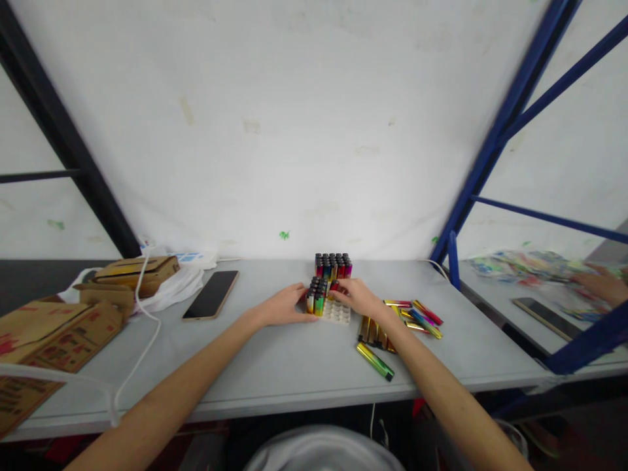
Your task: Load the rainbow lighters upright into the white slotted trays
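A white tray with round holes (337,313) lies on the table before me. Shiny metallic tubes with black tops (316,296), like lighters, stand upright along its left side. My left hand (287,305) curves around the tray's left edge, its thumb at the near corner and its fingers farther back. Over the tray's right part, my right hand (360,297) pinches a reddish tube with a black top (334,286); its lower end is partly hidden. A block of similar upright tubes (333,265) stands just behind the tray.
Loose metallic tubes (375,362) lie right of the tray, partly under my right forearm. A phone (212,296) and open cardboard boxes (53,333) with a white cable are at left. Beyond a blue metal frame (485,157), another person's hand (601,284) is over colourful wrappers.
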### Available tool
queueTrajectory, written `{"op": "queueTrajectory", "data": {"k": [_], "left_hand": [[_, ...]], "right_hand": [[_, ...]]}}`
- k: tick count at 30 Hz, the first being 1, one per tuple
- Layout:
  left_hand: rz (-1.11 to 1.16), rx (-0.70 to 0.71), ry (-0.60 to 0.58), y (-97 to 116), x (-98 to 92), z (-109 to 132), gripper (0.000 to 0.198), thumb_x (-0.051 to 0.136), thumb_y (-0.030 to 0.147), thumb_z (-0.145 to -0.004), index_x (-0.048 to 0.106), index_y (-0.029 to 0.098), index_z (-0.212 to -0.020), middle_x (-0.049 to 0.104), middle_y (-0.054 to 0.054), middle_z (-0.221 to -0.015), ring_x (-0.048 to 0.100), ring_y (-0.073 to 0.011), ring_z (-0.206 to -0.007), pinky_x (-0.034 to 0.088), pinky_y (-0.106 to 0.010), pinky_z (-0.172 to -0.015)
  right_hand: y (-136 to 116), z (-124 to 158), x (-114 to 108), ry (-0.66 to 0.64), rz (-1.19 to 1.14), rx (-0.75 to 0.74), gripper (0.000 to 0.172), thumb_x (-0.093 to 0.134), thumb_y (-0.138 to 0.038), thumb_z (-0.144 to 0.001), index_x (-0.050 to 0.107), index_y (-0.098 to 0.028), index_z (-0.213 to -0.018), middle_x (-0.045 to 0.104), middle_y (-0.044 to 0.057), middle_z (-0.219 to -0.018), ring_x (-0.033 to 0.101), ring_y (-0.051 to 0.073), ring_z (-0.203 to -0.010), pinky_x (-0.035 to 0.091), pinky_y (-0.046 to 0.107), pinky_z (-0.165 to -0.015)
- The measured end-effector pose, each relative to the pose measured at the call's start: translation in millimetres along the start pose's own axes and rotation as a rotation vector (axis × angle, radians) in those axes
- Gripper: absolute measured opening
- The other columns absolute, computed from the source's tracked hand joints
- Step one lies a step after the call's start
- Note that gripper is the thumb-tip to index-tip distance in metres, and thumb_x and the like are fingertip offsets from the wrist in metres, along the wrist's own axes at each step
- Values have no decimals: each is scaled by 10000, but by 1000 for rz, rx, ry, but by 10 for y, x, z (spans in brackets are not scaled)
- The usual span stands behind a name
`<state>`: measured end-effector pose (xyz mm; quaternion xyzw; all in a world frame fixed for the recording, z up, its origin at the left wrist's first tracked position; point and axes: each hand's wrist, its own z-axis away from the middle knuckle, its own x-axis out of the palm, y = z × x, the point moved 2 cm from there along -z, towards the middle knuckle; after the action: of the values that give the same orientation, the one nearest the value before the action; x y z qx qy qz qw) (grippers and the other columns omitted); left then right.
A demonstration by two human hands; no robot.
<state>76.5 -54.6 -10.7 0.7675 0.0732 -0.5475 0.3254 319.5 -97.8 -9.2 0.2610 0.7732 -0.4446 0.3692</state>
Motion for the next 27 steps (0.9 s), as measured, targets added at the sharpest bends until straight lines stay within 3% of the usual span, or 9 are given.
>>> {"op": "queueTrajectory", "data": {"k": [6, 12, 15, 17, 22, 27], "left_hand": [[-12, 3, 4, 13, -10, 3, 548, 740, 700, -808, 680, 185, -987, 668, -92, -997, 634, -295, -930, 538, -399, -874], [-12, 18, -9, -4, 4, -3, 570, 722, 716, -821, 681, 176, -999, 657, -99, -1005, 640, -301, -944, 536, -406, -885], [-4, 14, 0, -3, 2, -3, 571, 729, 715, -810, 684, 179, -1000, 660, -99, -1010, 638, -298, -939, 536, -404, -881], [-3, 11, -3, 2, -3, -1, 578, 730, 714, -808, 687, 177, -1018, 666, -103, -1030, 641, -297, -949, 534, -401, -889], [-13, 9, -1, 3, -8, 1, 581, 719, 734, -809, 684, 187, -1000, 664, -97, -1015, 647, -299, -934, 536, -398, -875], [-32, 10, -7, -5, 1, -3, 585, 706, 742, -816, 678, 188, -999, 657, -98, -1018, 654, -306, -946, 538, -400, -883]], "right_hand": [[-63, 13, -11, -75, 51, -73, 70, 710, -215, -950, 739, -151, -953, 756, 94, -935, 652, 212, -833, 488, 306, -789], [-75, 274, -460, -71, 61, 14, 299, 591, -369, -1040, 739, -160, -1194, 763, 141, -1170, 698, 271, -1064, 523, 405, -993], [-112, 596, -683, -94, 142, 61, 367, 557, -442, -1050, 724, -201, -1270, 732, 140, -1266, 674, 287, -1189, 493, 437, -1098], [-144, 864, -731, -72, 191, 90, 467, 491, -519, -1072, 646, -250, -1420, 664, 129, -1409, 605, 280, -1329, 451, 434, -1170], [-96, 1385, -431, -99, 382, 225, 698, 450, -699, -1029, 467, -331, -1621, 416, 114, -1689, 335, 370, -1582, 310, 592, -1263], [78, 1379, -184, -68, 479, 287, 689, 350, -673, -1069, 413, -316, -1655, 393, 116, -1705, 274, 358, -1612, 208, 674, -1276]]}}
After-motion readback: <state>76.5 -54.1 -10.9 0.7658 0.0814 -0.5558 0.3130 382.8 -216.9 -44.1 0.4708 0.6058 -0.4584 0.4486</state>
